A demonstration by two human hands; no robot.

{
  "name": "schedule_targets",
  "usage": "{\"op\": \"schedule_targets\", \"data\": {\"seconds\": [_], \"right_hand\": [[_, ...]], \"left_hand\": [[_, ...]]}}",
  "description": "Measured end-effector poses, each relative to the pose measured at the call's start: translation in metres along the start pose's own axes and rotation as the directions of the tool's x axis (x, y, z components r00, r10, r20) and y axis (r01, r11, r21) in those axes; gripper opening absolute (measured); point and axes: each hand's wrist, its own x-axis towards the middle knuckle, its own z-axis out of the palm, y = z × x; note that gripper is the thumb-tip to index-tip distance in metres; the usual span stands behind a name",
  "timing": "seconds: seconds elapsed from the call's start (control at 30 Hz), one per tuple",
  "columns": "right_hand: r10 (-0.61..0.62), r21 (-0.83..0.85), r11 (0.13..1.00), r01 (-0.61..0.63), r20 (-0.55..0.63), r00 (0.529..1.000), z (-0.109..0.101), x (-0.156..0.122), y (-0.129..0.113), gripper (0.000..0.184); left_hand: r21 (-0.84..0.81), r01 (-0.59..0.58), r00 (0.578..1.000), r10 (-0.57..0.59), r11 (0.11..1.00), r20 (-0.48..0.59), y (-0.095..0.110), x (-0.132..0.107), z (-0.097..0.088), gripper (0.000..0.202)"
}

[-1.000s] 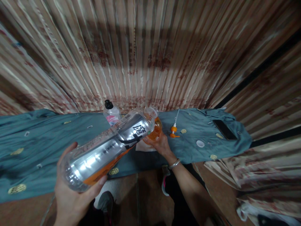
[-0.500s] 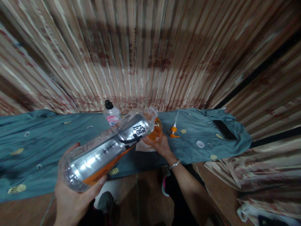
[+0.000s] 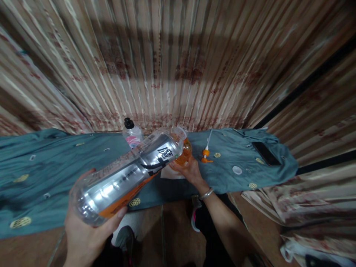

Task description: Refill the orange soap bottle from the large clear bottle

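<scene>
My left hand [image 3: 91, 230] wraps round the base of a large clear plastic bottle [image 3: 130, 174] with a silver and orange label. That bottle is tilted, its open mouth up and to the right, over an orange see-through bottle [image 3: 185, 155]. My right hand [image 3: 190, 170] is closed round the orange bottle, which is partly hidden behind the clear one. Whether liquid flows between them I cannot tell. A white sheet [image 3: 169, 173] lies under the orange bottle. Right of my right hand lies an orange and white pump head [image 3: 205, 154] with a thin tube.
A clear bottle with a black cap [image 3: 132, 132] stands behind the tilted bottle. A white round cap [image 3: 237, 170] and a black phone [image 3: 265, 153] lie to the right on the green cloth [image 3: 55, 163]. A striped curtain [image 3: 167, 66] hangs close behind.
</scene>
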Motion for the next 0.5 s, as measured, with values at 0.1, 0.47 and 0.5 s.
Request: {"op": "schedule_targets", "data": {"seconds": [0.1,0.47,0.5], "right_hand": [[0.019,-0.014,1.0,-0.019,-0.008,1.0,0.0001,0.0001,0.0011,0.073],[0.046,-0.041,0.998,-0.047,-0.031,0.998,0.004,0.001,0.0052,0.075],[0.046,-0.042,0.998,-0.047,-0.03,0.999,0.004,0.0011,0.0058,0.075]], "left_hand": [[0.001,0.014,1.0,-0.014,1.0,-0.008,0.0003,-0.0006,-0.0002,0.102],[-0.07,0.046,0.999,-0.046,0.996,0.004,-0.0044,-0.0071,0.0017,0.12],[-0.066,0.038,0.999,-0.038,0.997,0.011,-0.0051,-0.007,0.0011,0.119]]}}
